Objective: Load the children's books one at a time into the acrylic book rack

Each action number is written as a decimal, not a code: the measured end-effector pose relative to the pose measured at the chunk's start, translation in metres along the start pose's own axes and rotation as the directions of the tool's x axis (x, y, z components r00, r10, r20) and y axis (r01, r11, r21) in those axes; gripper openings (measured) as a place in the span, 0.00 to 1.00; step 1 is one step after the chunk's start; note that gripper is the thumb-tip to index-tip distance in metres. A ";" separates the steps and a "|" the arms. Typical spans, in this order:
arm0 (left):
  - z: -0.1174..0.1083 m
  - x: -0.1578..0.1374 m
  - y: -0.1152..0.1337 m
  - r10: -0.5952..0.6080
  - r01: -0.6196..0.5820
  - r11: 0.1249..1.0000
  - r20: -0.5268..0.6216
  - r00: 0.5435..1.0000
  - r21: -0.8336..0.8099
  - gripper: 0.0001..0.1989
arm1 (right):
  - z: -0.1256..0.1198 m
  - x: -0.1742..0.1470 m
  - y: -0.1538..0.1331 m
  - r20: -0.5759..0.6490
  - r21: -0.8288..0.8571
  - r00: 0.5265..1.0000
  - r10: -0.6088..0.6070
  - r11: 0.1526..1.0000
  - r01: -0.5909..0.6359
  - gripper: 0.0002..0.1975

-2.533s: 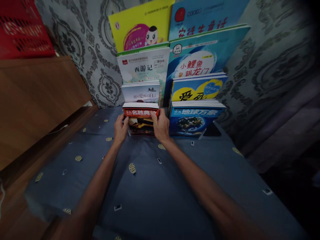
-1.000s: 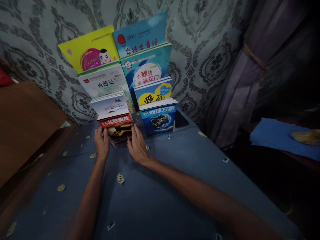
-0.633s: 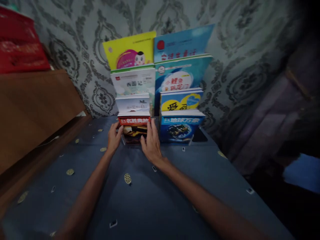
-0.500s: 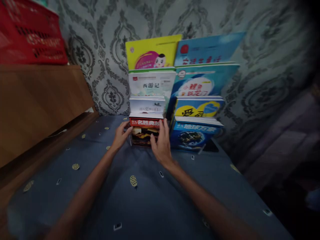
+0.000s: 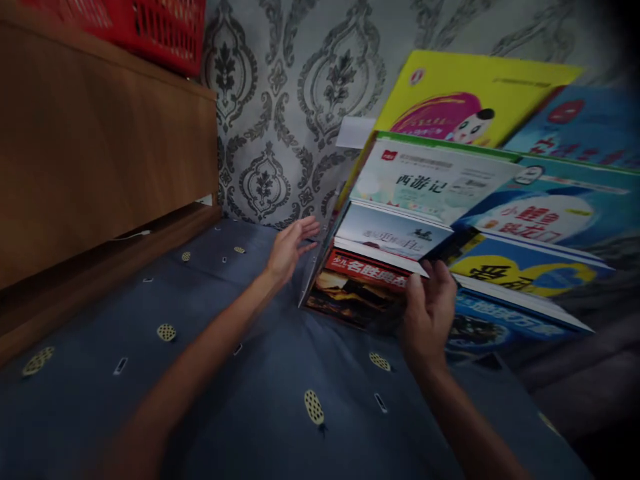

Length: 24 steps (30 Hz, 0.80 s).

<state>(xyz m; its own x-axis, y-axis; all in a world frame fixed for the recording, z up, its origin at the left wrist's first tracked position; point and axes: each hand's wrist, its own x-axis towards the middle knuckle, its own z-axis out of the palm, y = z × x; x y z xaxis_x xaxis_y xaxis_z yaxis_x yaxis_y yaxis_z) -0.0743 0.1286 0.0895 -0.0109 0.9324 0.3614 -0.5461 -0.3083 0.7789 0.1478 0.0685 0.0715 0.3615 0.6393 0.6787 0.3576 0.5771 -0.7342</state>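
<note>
My left hand point(image 5: 289, 252) is open, its fingers extended at the left side of a tiered set of upright books. My right hand point(image 5: 431, 313) is at the right edge of the red-topped book point(image 5: 363, 293) in the lowest front row, thumb and bent fingers apart. Behind that book rise a pale book point(image 5: 387, 230), a white book with green trim point(image 5: 430, 183) and a tall yellow book point(image 5: 480, 73). The right column holds a blue book with a globe point(image 5: 520, 319), a blue and yellow book point(image 5: 530, 263), a teal book point(image 5: 600, 207) and a blue book point(image 5: 605, 113).
Dark blue cloth point(image 5: 210, 360) with pineapple prints covers the surface. At left stands a wooden cabinet point(image 5: 110, 140) with a red plastic basket point(image 5: 167, 33) on top. Behind is patterned wallpaper point(image 5: 265, 120). A white flat piece point(image 5: 355, 132) shows behind the yellow book.
The view has turned left and moved closer, showing the books' left side. My left hand has come off the red-topped book's left edge. My right hand stays near its right edge.
</note>
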 end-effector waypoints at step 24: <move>0.049 -0.041 -0.036 0.155 -0.158 0.851 0.048 0.987 0.501 0.33 | 0.017 0.011 0.011 -0.037 0.053 0.990 0.134 0.990 -0.132 0.34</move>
<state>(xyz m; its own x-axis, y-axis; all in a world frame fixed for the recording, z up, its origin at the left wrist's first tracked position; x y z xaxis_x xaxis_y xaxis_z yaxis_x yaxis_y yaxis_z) -0.0126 0.0925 0.0718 -0.0551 0.8632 0.5019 -0.0436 -0.5043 0.8624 0.1414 0.0903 0.0710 0.4379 0.6919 0.5740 0.2606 0.5134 -0.8176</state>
